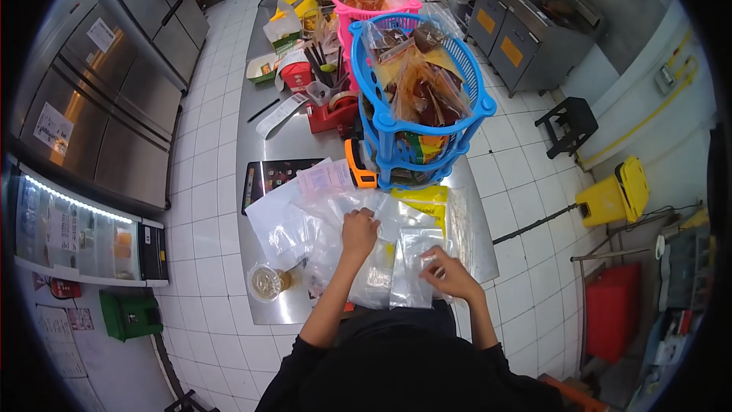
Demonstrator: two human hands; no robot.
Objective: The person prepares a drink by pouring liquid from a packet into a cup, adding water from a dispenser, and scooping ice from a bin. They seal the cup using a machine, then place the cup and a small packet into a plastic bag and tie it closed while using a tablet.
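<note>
Both hands are down over the plastic at the near end of the counter (480,217), forearms bare below black sleeves and reaching in from either side of the body. Left hand (361,230) is the farther one, back of the hand up, its fingers curled down onto the loose clear bags (335,221); whether it pinches any of them, I can't tell. Over to the right hand (448,275): it's nearer the body, angled inward across the flat clear bag (412,268), wrist bent, thumb and fingers drawn together by that bag's right side. Fingertips look close to closing, but a firm grip can't be made out.

That flat bag lies between the hands, towards the person, overlapping the other plastic. Just beyond sits a yellow packet (423,197), with the blue basket (385,126) of filled bags behind it. Off to the left, a lidded cup (266,283) stands near the counter's edge, and a dark tablet (267,177) lies partly under white papers (271,214).
</note>
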